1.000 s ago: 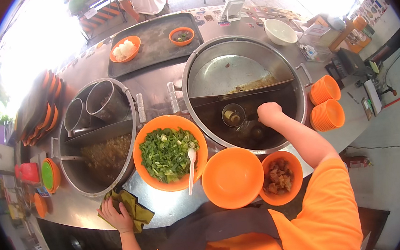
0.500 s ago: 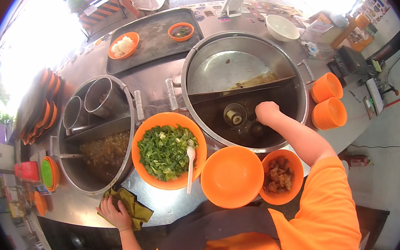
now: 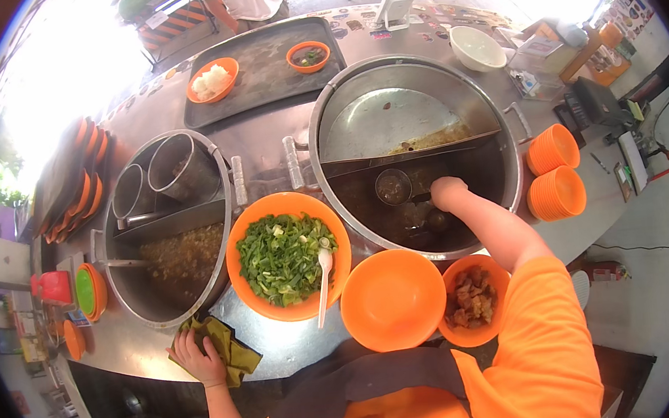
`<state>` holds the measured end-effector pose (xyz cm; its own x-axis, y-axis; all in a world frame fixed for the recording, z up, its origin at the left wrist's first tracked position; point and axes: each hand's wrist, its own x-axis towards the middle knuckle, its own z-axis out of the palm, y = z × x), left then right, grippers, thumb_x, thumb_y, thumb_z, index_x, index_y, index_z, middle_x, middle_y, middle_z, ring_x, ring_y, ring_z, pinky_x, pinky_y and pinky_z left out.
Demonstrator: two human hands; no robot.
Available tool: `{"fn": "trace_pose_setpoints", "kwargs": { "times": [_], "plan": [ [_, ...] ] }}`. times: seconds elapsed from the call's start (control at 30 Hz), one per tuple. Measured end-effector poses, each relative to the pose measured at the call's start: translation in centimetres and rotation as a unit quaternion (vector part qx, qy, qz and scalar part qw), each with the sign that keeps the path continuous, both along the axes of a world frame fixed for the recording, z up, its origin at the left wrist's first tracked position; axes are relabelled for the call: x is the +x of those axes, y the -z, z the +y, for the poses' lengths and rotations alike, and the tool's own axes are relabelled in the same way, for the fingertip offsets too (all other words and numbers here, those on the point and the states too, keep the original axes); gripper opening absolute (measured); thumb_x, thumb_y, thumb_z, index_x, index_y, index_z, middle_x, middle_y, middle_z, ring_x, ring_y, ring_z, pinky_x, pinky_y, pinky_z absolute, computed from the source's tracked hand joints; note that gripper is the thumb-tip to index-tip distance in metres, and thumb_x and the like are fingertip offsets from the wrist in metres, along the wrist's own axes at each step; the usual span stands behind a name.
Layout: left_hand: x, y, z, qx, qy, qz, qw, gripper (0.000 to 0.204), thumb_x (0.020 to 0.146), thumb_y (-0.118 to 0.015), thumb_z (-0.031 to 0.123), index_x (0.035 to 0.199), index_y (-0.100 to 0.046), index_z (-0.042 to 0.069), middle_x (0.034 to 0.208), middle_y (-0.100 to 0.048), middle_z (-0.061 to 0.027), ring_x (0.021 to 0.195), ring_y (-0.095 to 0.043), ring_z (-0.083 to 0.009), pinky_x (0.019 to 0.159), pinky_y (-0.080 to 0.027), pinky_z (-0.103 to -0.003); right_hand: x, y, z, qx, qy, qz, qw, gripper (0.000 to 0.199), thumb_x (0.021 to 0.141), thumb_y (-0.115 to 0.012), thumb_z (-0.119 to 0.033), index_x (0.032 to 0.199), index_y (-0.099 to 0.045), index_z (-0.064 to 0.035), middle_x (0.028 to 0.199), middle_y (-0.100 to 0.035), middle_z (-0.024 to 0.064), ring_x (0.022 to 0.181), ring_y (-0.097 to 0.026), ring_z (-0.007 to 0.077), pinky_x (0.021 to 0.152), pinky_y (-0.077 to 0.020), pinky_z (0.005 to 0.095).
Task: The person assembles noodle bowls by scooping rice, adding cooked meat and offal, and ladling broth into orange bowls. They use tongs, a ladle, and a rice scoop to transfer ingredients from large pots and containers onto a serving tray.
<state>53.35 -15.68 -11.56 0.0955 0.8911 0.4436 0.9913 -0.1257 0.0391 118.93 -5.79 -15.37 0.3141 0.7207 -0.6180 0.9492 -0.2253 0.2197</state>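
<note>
My right hand [image 3: 448,193] reaches into the near half of a large divided steel pot [image 3: 321,180], fingers closed round the handle of a ladle [image 3: 393,187]. The ladle's round bowl sits left of the hand over dark broth [image 3: 367,220]; what it holds is hard to make out. Another dark round shape [image 3: 436,221] lies below the hand in the broth. On the counter's near edge, my left hand [image 3: 200,362] lies with fingers stretched over an olive cloth [image 3: 233,347]. Between the hands stand an orange bowl of chopped green onions [image 3: 284,265] with a white spoon [image 3: 324,281] and an empty orange bowl [image 3: 392,299].
A bowl of brown chunks [image 3: 474,299] stands beneath my right forearm. A second divided pot [image 3: 114,268] is at left. Stacked orange bowls [image 3: 556,192] stand at right. On the far tray [image 3: 266,68] are a rice bowl [image 3: 213,80] and a soup bowl [image 3: 308,57]. Someone [image 3: 241,2] stands beyond.
A pale piece showed in the ladle half a second ago; now its bowl looks dark. The ladle and right hand have shifted only slightly. My left hand stays on the cloth.
</note>
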Motion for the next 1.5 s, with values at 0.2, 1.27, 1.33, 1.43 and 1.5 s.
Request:
{"fn": "trace_pose_setpoints", "kwargs": {
  "times": [0.2,1.27,1.33,1.43,1.5],
  "plan": [
    [0.1,-0.2,-0.1,0.002,0.005,0.001,1.0,0.036,0.09,-0.058,0.026,0.119,-0.058,0.004,0.124,-0.058,-0.0141,0.125,-0.048,-0.0333,0.116,-0.015,-0.057,-1.1,-2.1,-0.2,0.023,-0.024,0.006,0.999,0.037,0.086,-0.069,-0.038,0.104,-0.074,-0.0069,0.108,-0.071,0.014,0.102,-0.068,0.0298,0.083,-0.0553,0.0401],
    [13.6,-7.4,-2.4,-0.484,0.063,-0.747,0.451,0.023,0.099,-0.049,0.015,0.121,-0.043,0.009,0.133,-0.049,-0.0083,0.115,-0.053,-0.0245,0.098,-0.042,-0.043,-12.3,-8.1,-34.8,0.45,0.586,0.495,0.458,0.034,0.1,-0.046,-0.028,0.128,-0.051,-0.0098,0.105,-0.067,0.0066,0.082,-0.07,0.0196,0.067,-0.0585,0.036],
    [13.0,-7.3,-2.6,-0.484,0.09,-0.733,0.469,0.025,0.099,-0.049,0.013,0.123,-0.045,0.008,0.134,-0.048,-0.0077,0.115,-0.053,-0.0233,0.098,-0.043,-0.042,-12.4,-7.7,-34.6,0.461,0.579,0.479,0.472,0.033,0.1,-0.046,-0.027,0.127,-0.052,-0.009,0.103,-0.067,0.0067,0.082,-0.07,0.0197,0.068,-0.0592,0.0358],
    [12.1,-7.3,-2.9,-0.458,0.11,-0.722,0.508,0.028,0.098,-0.049,0.01,0.125,-0.049,0.005,0.136,-0.048,-0.0094,0.117,-0.053,-0.0218,0.098,-0.043,-0.038,-11.7,-7.1,-35.0,0.463,0.588,0.461,0.476,0.033,0.099,-0.046,-0.025,0.126,-0.053,-0.0079,0.103,-0.067,0.0069,0.082,-0.07,0.0195,0.066,-0.0595,0.0353],
    [11.6,-7.5,-2.8,-0.423,0.134,-0.706,0.553,0.026,0.098,-0.047,0.011,0.123,-0.05,0.006,0.137,-0.049,-0.0107,0.117,-0.054,-0.0219,0.098,-0.042,-0.038,-10.5,-6.9,-35.4,0.474,0.592,0.445,0.476,0.032,0.098,-0.047,-0.024,0.125,-0.053,-0.0077,0.102,-0.067,0.0071,0.081,-0.07,0.0191,0.064,-0.0592,0.0351]
  ]
}}
